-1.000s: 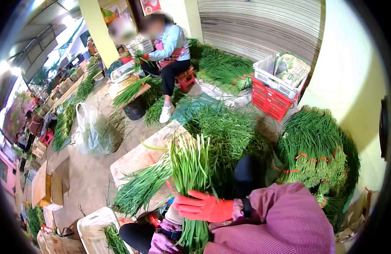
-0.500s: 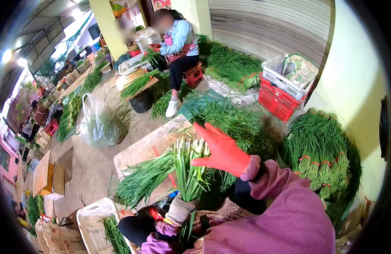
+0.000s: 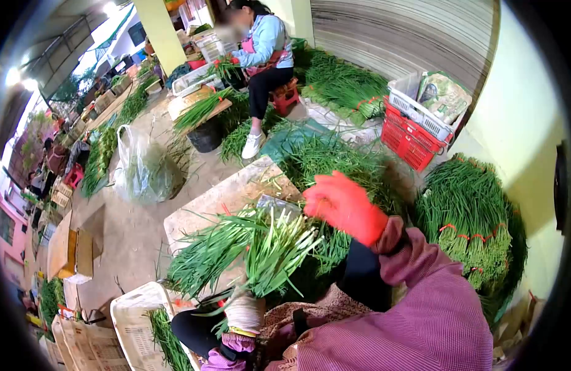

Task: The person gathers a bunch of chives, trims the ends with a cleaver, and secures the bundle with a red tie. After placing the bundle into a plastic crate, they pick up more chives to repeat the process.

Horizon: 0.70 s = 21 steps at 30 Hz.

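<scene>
Near the stained, pale wooden table, the left hand, in a whitish knitted glove, holds a tilted bunch of long green stalks with pale ends over the table's near edge; the right hand, in a red rubber glove, hovers by the table's right corner, fingers partly curled, any contents impossible to tell; a cream plastic basket stands before the table.

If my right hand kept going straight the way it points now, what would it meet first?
Probably the board, near its littered far end; the pale ends of the green stalks lie close beside your right hand's line. Height above the board is unclear.
</scene>
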Available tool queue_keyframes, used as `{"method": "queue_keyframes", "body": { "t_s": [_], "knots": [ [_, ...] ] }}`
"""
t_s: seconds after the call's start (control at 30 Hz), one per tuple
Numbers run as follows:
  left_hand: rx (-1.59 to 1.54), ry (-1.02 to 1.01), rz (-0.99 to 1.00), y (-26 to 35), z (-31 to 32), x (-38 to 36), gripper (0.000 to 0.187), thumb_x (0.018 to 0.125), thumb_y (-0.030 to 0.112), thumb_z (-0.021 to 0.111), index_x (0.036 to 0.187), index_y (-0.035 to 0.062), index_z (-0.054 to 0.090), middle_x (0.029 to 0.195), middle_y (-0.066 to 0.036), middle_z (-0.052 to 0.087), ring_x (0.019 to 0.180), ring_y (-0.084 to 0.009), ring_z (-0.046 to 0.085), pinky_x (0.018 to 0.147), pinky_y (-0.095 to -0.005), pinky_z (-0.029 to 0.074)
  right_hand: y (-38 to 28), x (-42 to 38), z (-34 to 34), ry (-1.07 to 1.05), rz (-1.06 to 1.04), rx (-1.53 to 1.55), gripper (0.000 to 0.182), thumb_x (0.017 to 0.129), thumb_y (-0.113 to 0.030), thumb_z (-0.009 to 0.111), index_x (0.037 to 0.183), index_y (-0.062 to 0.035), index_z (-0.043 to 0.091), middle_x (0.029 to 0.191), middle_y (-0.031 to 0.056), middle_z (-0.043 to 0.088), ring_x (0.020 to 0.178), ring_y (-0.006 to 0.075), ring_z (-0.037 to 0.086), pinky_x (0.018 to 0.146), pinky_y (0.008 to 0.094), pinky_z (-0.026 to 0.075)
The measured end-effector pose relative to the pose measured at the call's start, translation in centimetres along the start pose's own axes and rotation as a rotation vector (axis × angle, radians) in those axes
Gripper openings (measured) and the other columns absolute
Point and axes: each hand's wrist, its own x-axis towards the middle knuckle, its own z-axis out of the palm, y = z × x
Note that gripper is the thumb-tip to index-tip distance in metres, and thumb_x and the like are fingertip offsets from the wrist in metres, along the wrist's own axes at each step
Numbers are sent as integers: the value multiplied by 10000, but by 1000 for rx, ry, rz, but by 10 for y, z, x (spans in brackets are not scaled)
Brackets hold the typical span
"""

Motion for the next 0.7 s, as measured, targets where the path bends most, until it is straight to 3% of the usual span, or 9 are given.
{"method": "queue_keyframes", "body": {
  "t_s": [0.07, 0.13, 0.17, 0.27, 0.33, 0.4, 0.47, 0.57, 0.7],
  "knots": [
    [414, 209, 344, -16, 16, 5, 582, 861, 291, 676, 1390, 147, 480, 1017, -100, 705, 836, -310, 681, 677, -373, 537, -42, -14, 11, -36, -137, -89, 512, 778, -466, 719, 1153, -123, 661, 1259, 129, 610, 1361, 380, 394, 1157, 576, 195],
    [-149, -7, -187, 1, 5, 3, 585, 846, 258, 694, 1385, 160, 487, 1108, -117, 680, 908, -327, 669, 763, -384, 539, -64, -24, 26, -100, -227, -131, 502, 807, -441, 694, 1191, -119, 658, 1358, 114, 542, 1394, 405, 323, 1164, 592, 167],
    [-70, -212, -330, 35, -31, 15, 642, 794, 157, 728, 1385, 121, 480, 1204, -149, 632, 1046, -343, 626, 883, -390, 512, -65, -26, 36, -38, -232, -154, 345, 830, -292, 701, 1130, -123, 679, 1295, 111, 603, 1332, 357, 456, 1152, 528, 266],
    [24, -7, -37, 25, -29, 7, 783, 677, 52, 741, 1394, 34, 426, 1240, -200, 589, 1145, -371, 572, 943, -396, 485, -6, -33, 69, 37, -264, 186, 260, 808, -119, 675, 1067, -110, 693, 1076, 97, 694, 1125, 307, 629, 991, 439, 475],
    [66, -34, -40, 9, -26, 6, 801, 670, 59, 721, 1407, 44, 408, 1233, -200, 589, 1105, -384, 585, 918, -419, 493, 7, -23, 47, 235, -31, 164, 202, 786, 45, 575, 918, -69, 677, 817, 93, 696, 726, 278, 695, 623, 343, 539],
    [198, -77, -107, -7, -24, -3, 806, 649, 50, 700, 1403, 50, 413, 1212, -198, 596, 1051, -388, 601, 876, -440, 501, 32, -15, 21, 284, 361, 308, 216, 829, 83, 487, 901, -37, 652, 844, 111, 707, 712, 226, 706, 652, 336, 547],
    [172, 103, 86, -5, -32, -3, 751, 657, 46, 667, 1371, 60, 435, 1043, -151, 621, 971, -350, 613, 771, -453, 505, 54, -10, 13, 29, 473, 735, 140, 919, -119, 610, 992, -16, 672, 1005, 122, 723, 799, 218, 708, 743, 332, 545],
    [310, 33, 76, 0, -37, -1, 752, 654, 46, 656, 1375, 70, 440, 1011, -134, 622, 940, -334, 605, 761, -462, 498, 32, -8, 30, -618, 291, 675, 509, 950, -348, 643, 1304, 8, 560, 1118, 151, 648, 1132, 211, 578, 965, 329, 458],
    [379, 68, 248, -8, -34, 5, 775, 604, 99, 696, 1346, 72, 472, 980, -115, 601, 863, -318, 590, 755, -447, 471, 56, -28, 136, -226, -6, 628, 520, 811, -474, 734, 1100, -52, 642, 992, 151, 641, 923, 298, 615, 818, 405, 507]
  ]
}}
